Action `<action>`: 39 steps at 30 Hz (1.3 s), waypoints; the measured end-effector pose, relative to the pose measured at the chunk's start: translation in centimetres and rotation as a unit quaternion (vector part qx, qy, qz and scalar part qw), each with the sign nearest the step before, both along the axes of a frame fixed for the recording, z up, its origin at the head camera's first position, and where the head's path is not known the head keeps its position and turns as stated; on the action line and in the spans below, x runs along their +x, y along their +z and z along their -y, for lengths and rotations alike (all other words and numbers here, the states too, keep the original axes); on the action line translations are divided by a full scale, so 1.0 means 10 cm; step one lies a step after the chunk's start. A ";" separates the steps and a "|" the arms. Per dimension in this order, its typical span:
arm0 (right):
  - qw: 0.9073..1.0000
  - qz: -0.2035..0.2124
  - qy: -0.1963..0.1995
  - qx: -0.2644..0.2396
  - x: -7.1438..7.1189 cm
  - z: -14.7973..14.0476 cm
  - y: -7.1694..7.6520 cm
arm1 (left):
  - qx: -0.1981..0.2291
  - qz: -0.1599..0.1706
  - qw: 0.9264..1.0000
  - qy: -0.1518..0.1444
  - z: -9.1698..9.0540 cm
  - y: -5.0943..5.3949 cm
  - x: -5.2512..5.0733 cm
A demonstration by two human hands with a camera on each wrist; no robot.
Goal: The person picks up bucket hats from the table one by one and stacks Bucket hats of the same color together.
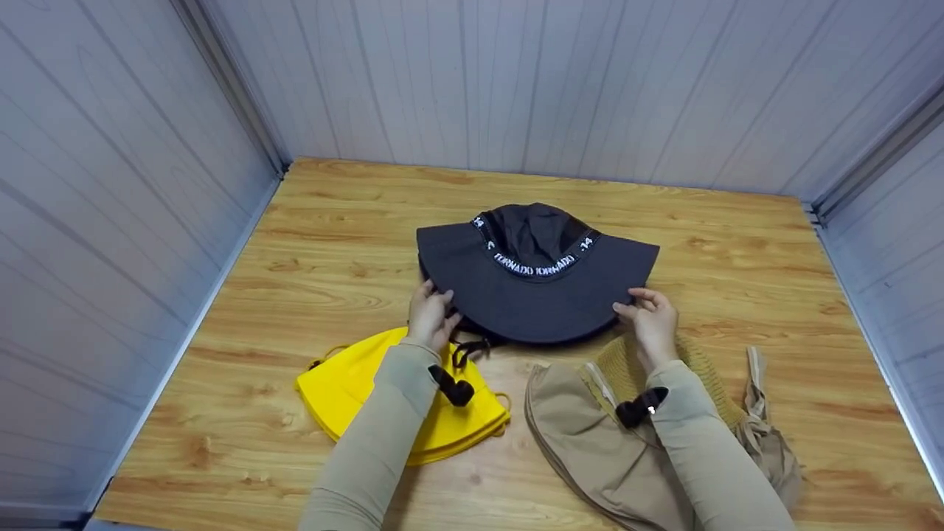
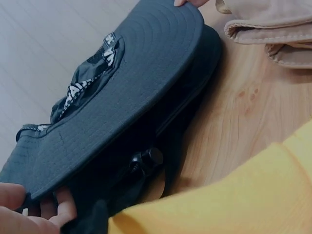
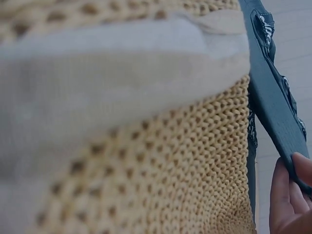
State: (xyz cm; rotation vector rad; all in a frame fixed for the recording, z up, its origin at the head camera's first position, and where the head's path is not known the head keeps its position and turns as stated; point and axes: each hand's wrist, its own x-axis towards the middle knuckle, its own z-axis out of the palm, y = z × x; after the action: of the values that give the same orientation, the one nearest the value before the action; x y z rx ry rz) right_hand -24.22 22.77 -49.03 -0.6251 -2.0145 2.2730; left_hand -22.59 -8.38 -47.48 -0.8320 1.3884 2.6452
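Note:
A dark bucket hat (image 1: 542, 310) with white TORNADO lettering on its band lies folded in the middle of the table. My left hand (image 1: 429, 313) pinches the left part of its brim, thumb on top and fingers underneath. On the right, my right hand (image 1: 653, 328) pinches the brim's edge between thumb and fingers. The left wrist view shows a gap under the upper brim, with a black cord lock (image 2: 148, 158) beneath. A folded yellow hat (image 1: 354, 383) lies below my left forearm. Under my right forearm is a tan hat (image 1: 590, 442) with a woven part (image 3: 195, 161).
The wood-grain table (image 1: 310, 243) is enclosed by pale panels (image 1: 501, 88) at the back and both sides. A black cord (image 1: 468, 350) trails from the dark hat towards the yellow one. A tan strap (image 1: 756, 383) sticks up at the tan hat's right.

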 end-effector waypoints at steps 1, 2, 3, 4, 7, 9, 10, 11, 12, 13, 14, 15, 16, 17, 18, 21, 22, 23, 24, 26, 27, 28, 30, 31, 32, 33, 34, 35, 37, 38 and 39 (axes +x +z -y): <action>1.000 -0.001 0.001 0.000 0.00 0.00 0.00 | 0.001 0.002 1.000 0.005 0.00 0.00 0.00; 1.000 -0.001 0.003 -0.001 -0.01 0.00 -0.01 | 0.004 0.004 1.000 0.010 -0.01 0.01 0.00; 1.000 -0.001 0.006 0.000 -0.01 0.00 -0.01 | 0.005 0.007 1.000 0.016 -0.01 0.01 0.00; 1.000 0.000 0.010 0.002 -0.01 0.00 -0.01 | 0.007 0.008 1.000 0.020 -0.01 0.02 0.00; 1.000 0.006 0.023 -0.003 -0.01 -0.01 -0.01 | 0.005 0.015 1.000 0.025 -0.01 0.03 0.00; 0.999 0.013 0.030 -0.006 -0.01 -0.02 0.00 | 0.006 0.015 1.000 0.021 -0.01 0.03 0.00; 0.999 0.017 0.034 -0.007 -0.01 -0.02 0.01 | 0.006 0.015 1.000 0.018 -0.01 0.03 0.00; 0.999 0.021 0.038 -0.007 0.00 -0.02 0.02 | 0.006 0.015 1.000 0.017 -0.01 0.03 0.00; 0.999 0.024 0.040 -0.007 0.00 -0.03 0.02 | 0.006 0.013 1.000 0.015 0.00 0.02 0.00; 0.999 0.028 0.042 -0.007 0.00 -0.03 0.03 | 0.008 0.012 1.000 0.016 0.00 0.02 0.00; 0.999 0.032 0.043 -0.008 0.00 -0.03 0.04 | 0.008 0.011 1.000 0.016 0.00 0.02 0.00; 0.998 0.034 0.044 -0.010 0.00 -0.03 0.04 | 0.007 0.012 1.000 0.015 0.00 0.02 0.00; 0.998 0.035 0.043 -0.012 0.00 -0.03 0.05 | 0.006 0.013 1.000 0.016 0.00 0.02 0.00; 0.998 0.037 0.042 -0.016 0.00 -0.03 0.05 | 0.004 0.014 1.000 0.015 0.00 0.02 0.00; 0.998 0.038 0.041 -0.021 0.00 -0.03 0.05 | 0.004 0.016 1.000 0.016 0.00 0.02 0.00; 0.998 0.039 0.042 -0.033 0.01 -0.03 0.06 | 0.005 0.022 1.000 0.017 0.00 0.02 0.00; 0.998 0.041 0.042 -0.038 0.01 -0.03 0.06 | 0.006 0.024 1.000 0.017 -0.01 0.02 0.00; 0.997 0.043 0.042 -0.045 0.01 -0.03 0.06 | 0.007 0.025 1.000 0.016 -0.01 0.02 0.00; 0.997 0.045 0.044 -0.051 0.01 -0.04 0.06 | 0.010 0.027 0.999 0.016 -0.01 0.02 0.00; 0.996 0.051 0.045 -0.062 0.02 -0.05 0.05 | 0.012 0.027 0.999 0.012 0.00 0.03 0.00; 0.995 0.054 0.047 -0.067 0.02 -0.05 0.05 | 0.013 0.028 0.999 0.010 0.00 0.03 0.00; 0.995 0.056 0.049 -0.070 0.02 -0.05 0.05 | 0.014 0.028 0.999 0.008 0.00 0.03 0.00; 0.994 0.062 0.055 -0.074 0.02 -0.06 0.05 | 0.016 0.029 0.999 0.003 0.00 0.02 0.01; 0.994 0.064 0.058 -0.073 0.02 -0.06 0.05 | 0.016 0.031 0.999 0.001 0.00 0.02 0.01; 0.993 0.065 0.062 -0.073 0.02 -0.06 0.05 | 0.015 0.033 0.999 -0.001 0.00 0.02 0.01; 0.993 0.066 0.066 -0.071 0.02 -0.06 0.05 | 0.013 0.036 0.999 -0.003 0.00 0.02 0.01; 0.993 0.067 0.072 -0.069 0.02 -0.06 0.05 | 0.011 0.037 0.999 -0.005 0.00 0.01 0.01; 0.993 0.069 0.077 -0.065 0.02 -0.06 0.05 | 0.008 0.039 0.999 -0.007 0.00 0.01 0.01; 0.992 0.073 0.088 -0.060 0.02 -0.06 0.04 | 0.004 0.042 0.999 -0.008 0.00 0.01 0.01; 0.991 0.076 0.092 -0.057 0.02 -0.06 0.04 | 0.003 0.042 0.999 -0.011 0.00 0.02 0.01; 0.991 0.081 0.096 -0.053 0.02 -0.06 0.04 | 0.002 0.042 0.999 -0.014 0.00 0.02 0.01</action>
State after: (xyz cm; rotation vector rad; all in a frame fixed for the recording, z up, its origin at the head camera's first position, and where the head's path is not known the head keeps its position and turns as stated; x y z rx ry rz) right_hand -23.99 23.41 -48.67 -0.6691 -2.1204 2.5310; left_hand -22.47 -8.38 -47.32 -0.9052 1.3650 2.5593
